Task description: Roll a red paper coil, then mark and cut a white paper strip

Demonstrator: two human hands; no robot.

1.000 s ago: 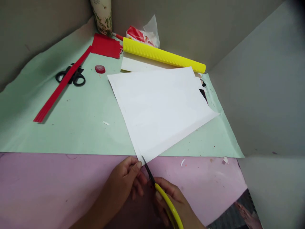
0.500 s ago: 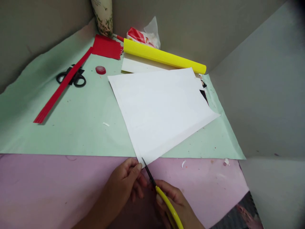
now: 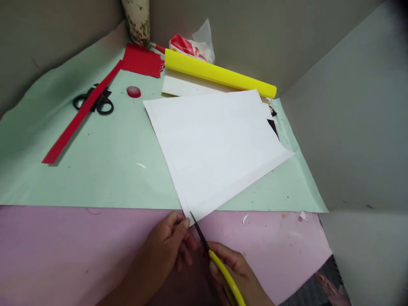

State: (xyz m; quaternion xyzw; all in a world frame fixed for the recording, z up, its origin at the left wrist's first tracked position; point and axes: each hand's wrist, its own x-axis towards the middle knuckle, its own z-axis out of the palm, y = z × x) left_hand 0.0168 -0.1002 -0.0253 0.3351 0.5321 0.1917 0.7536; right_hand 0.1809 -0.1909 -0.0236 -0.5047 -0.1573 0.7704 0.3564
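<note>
A large white sheet of paper (image 3: 210, 144) lies slantwise over the pale green sheet, its near corner reaching past the green edge. My left hand (image 3: 168, 242) pinches that corner between thumb and fingers. In my right hand (image 3: 234, 267) is a pair of scissors (image 3: 228, 276) with yellow handles and dark blades. The blades point away from me and overlap the corner just right of my left thumb, with the tip over the paper. My fingers hide part of the handles.
A yellow corrugated roll (image 3: 219, 73) lies behind the paper, near a red-and-white packet (image 3: 188, 46) and a patterned cup (image 3: 138, 23). At left, a red strip (image 3: 79, 117) crosses black-handled scissors (image 3: 105, 107). A red tape roll (image 3: 133, 92) and red card (image 3: 142, 60) are close by.
Both hands, the scissors and the paper corner hold almost the same place. The view has shifted very slightly, with the objects at the back left appearing a little higher and further left.
</note>
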